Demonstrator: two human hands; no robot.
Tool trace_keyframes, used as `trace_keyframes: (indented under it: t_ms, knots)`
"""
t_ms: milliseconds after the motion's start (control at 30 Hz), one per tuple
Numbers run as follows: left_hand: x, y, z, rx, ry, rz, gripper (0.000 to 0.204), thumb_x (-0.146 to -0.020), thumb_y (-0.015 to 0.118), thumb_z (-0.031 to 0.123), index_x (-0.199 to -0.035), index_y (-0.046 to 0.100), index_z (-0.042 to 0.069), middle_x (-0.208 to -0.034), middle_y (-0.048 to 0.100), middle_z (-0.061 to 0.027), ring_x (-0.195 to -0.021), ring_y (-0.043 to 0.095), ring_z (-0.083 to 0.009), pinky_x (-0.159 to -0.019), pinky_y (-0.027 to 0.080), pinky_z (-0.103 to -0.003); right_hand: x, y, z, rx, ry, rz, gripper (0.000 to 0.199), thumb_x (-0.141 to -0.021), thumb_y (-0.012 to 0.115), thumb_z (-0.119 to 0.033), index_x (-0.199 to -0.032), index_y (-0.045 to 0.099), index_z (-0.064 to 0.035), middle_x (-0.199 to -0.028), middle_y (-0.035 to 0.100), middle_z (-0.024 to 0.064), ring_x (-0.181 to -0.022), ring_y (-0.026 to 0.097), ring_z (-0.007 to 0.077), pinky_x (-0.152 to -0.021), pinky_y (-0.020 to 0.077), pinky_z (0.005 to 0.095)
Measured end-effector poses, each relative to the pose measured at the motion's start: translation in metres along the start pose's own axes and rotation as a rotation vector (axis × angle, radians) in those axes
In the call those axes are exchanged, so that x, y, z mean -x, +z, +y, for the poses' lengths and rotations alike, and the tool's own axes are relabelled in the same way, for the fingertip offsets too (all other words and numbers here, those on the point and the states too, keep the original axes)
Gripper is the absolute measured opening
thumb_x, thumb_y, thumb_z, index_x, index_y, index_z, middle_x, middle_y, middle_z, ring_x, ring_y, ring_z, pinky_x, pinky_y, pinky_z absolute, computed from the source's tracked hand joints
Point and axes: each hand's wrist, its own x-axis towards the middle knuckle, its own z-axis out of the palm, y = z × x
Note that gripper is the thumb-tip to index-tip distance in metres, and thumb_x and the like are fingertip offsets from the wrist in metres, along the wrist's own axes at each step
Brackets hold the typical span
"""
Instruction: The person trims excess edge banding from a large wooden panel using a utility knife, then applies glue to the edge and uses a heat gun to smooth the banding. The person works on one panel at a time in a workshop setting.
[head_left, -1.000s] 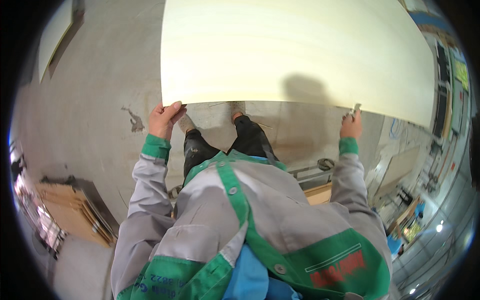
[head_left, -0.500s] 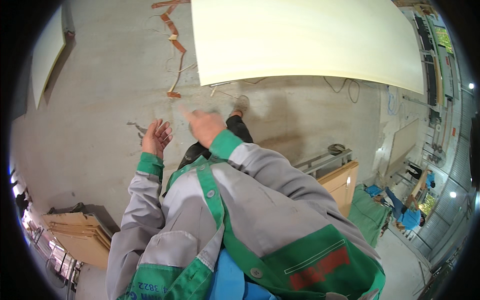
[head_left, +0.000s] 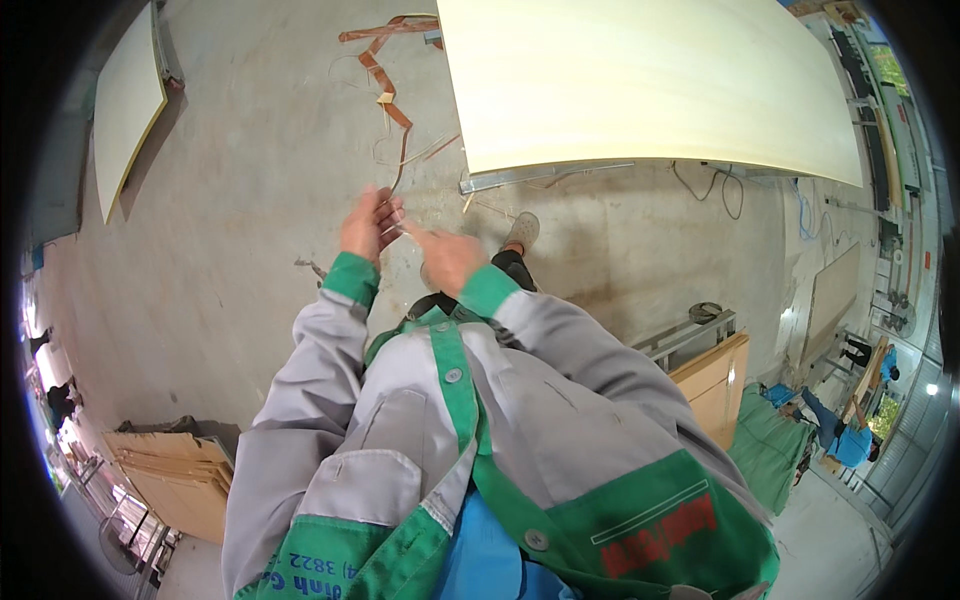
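My left hand [head_left: 368,228] is raised in front of me, palm turned inward, its fingers loosely bent and apart. No object shows in it. Close beside it is my right hand [head_left: 452,260], its index finger stretched toward the left fingertips, the other fingers curled and partly hidden. Motion blurs the fingertips, so I cannot tell whether the hands touch. Beyond them, crumpled brown strips [head_left: 393,105] lie on the concrete floor. A large cream panel [head_left: 640,80] stands raised above the floor, ahead and to the right.
Another pale panel [head_left: 128,120] is at the far left. Stacked brown boards [head_left: 175,470] stand at lower left, more boards [head_left: 715,385] and a metal frame [head_left: 680,340] at right. A cable [head_left: 732,195] lies below the big panel's edge. A person in blue [head_left: 850,445] is at far right.
My hands have come closer together, the right index finger now beside the left fingertips. The view has shifted, so the panel and floor strips appear further right.
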Motion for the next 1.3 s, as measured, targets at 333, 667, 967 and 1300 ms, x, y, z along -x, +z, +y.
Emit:
trace_keyframes:
  t_ms: [333,667,967,1300]
  knots:
    - [-0.027,0.109,-0.009,-0.279,0.12,-0.245,0.055,-0.092,0.071,0.047,-0.122,0.067,0.001,-0.104,0.07,-0.0047,-0.09,0.065,-0.0126,-0.076,0.053,-0.026,0.069,-0.072,0.061,-0.257,0.359,0.362,0.017,-0.095,0.06,-0.018,-0.102,0.068,-0.0047,-0.092,0.069,0.0172,-0.083,0.066,0.0385,-0.075,0.0521,0.0461]
    - [-0.079,0.075,0.03,-0.47,0.453,0.027,0.04,-0.099,0.058,0.019,-0.136,0.058,0.004,-0.122,0.067,-0.0108,-0.092,0.064,-0.0166,-0.085,0.052,-0.033,-0.071,-0.152,0.086,0.001,0.017,0.344,0.018,-0.096,0.056,-0.013,-0.104,0.069,-0.0031,-0.088,0.067,0.0158,-0.079,0.066,0.0338,-0.07,0.0525,0.0418]
    - [-0.118,0.027,0.081,0.03,0.455,0.307,0.05,-0.094,0.062,0.021,-0.139,0.053,0.0,-0.116,0.066,-0.0136,-0.095,0.066,-0.0189,-0.082,0.055,-0.033,-0.207,-0.185,0.093,0.708,-0.314,0.014,0.016,-0.091,0.053,-0.011,-0.1,0.066,-0.0106,-0.097,0.064,0.0102,-0.092,0.065,0.0292,-0.075,0.0564,0.0408]
    - [-0.054,-0.009,-0.034,0.004,0.058,0.171,0.044,-0.097,0.062,0.032,-0.127,0.063,0.001,-0.102,0.068,-0.0053,-0.09,0.065,-0.0161,-0.076,0.054,-0.032,-0.054,-0.151,0.048,0.255,-0.33,0.027,0.014,-0.081,0.057,-0.004,-0.088,0.066,-0.011,-0.088,0.065,0.011,-0.085,0.067,0.0324,-0.069,0.0551,0.0434]
